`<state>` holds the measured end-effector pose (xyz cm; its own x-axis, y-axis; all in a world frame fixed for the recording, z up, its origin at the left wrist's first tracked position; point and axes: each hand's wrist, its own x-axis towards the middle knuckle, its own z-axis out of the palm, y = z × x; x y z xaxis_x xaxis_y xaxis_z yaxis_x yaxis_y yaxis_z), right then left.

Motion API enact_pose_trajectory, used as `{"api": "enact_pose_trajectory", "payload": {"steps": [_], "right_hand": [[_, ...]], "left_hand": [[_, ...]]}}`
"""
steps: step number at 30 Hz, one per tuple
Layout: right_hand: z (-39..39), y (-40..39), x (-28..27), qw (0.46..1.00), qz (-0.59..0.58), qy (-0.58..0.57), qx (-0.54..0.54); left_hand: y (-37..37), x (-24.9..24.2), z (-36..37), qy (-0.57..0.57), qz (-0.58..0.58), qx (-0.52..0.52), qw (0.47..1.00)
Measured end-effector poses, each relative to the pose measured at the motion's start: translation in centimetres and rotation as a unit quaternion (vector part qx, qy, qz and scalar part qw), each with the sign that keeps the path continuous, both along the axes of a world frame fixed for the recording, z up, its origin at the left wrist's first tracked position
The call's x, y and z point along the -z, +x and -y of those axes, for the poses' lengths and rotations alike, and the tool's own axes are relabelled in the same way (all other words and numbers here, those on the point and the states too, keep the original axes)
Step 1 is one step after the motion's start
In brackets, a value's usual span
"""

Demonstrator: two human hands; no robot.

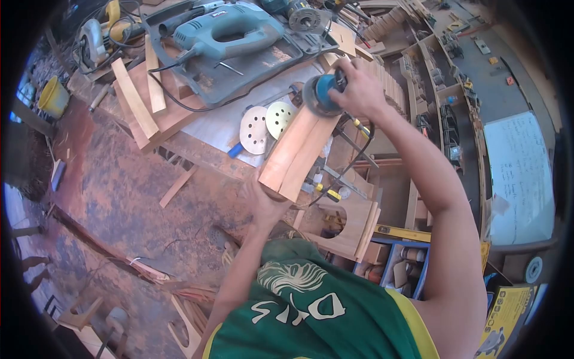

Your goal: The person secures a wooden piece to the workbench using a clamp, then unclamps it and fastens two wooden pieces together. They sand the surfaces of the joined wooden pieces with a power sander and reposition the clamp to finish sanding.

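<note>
My right hand (363, 90) is wrapped around a blue orbital sander (325, 94), which rests on the far end of a wooden board (299, 152). A lengthwise line runs along the board's pale upper face. At the board's near end, my left hand (266, 202) grips its lower corner, with some fingers hidden beneath. Two round sanding discs with holes lie left of the board, one whitish disc (253, 130) and one yellowish disc (279, 119). The sander's dark cord (357, 157) hangs on the right side.
A blue jigsaw (230, 30) lies in its open case (209, 81) at the back. Wood strips (134, 102) rest on a thick slab to the left. Shelves with tools and a whiteboard (519, 179) stand right. A yellow bucket (54, 96) is far left.
</note>
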<state>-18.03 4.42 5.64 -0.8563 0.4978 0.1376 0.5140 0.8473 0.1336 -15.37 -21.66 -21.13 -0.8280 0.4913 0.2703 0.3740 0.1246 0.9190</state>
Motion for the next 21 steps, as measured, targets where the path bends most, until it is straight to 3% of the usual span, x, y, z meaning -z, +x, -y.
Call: {"api": "enact_pose_trajectory", "payload": {"steps": [12, 15, 17, 18, 21], "right_hand": [[-0.4, 2.2, 0.3, 0.998, -0.047, 0.021, -0.033], [-1.6, 2.9, 1.5, 0.994, -0.085, 0.023, -0.059], [-0.3, 3.1, 1.1, 0.996, -0.065, 0.0, -0.068], [0.1, 3.1, 1.3, 0.995, -0.064, -0.007, -0.078], [1.3, 3.2, 1.1, 0.992, -0.057, -0.056, -0.096]], "left_hand": [[-0.8, -1.1, 1.5, -0.026, 0.026, 0.071, 0.997], [-3.1, -4.7, 4.7, -0.035, -0.014, 0.14, 0.989], [-5.3, -9.7, 4.4, 0.01, -0.066, 0.132, 0.989], [-6.2, -11.8, 3.2, 0.033, -0.092, 0.127, 0.987], [-7.8, -16.2, -3.3, -0.034, -0.155, 0.164, 0.974]]}}
